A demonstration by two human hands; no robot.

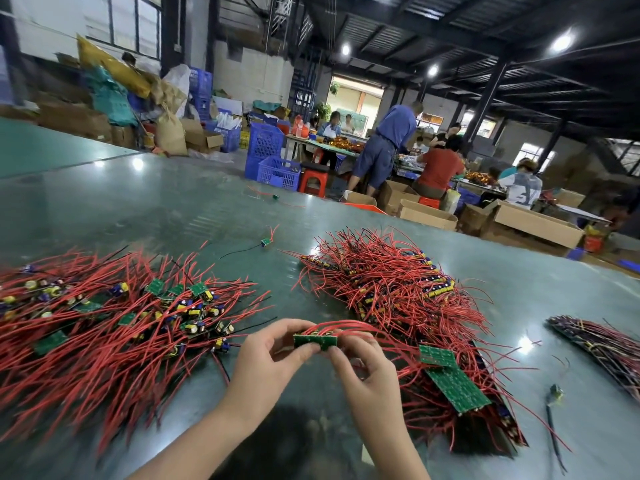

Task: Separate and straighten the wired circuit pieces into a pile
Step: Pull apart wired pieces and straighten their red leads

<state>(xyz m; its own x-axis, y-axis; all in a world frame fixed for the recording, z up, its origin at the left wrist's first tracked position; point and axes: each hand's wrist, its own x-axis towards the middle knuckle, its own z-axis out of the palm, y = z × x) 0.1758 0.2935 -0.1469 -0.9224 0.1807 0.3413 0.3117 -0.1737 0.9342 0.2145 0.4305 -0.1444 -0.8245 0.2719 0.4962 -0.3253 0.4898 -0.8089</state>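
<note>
Industrial assembly workshop, warehouse-type hall. Dark steel roof beams (485,36) with round ceiling lamps (561,42) overhead. Long green worktable (156,202) heaped with red-wired circuit boards (114,306). Further tables behind, staffed by seated and standing workers (391,143) on red stools (313,181). Blue plastic crates (265,150), open cartons (533,223) and filled sacks (169,133) stacked along floor and wall. Open doorway (356,98) at far end, daylight beyond.
</note>
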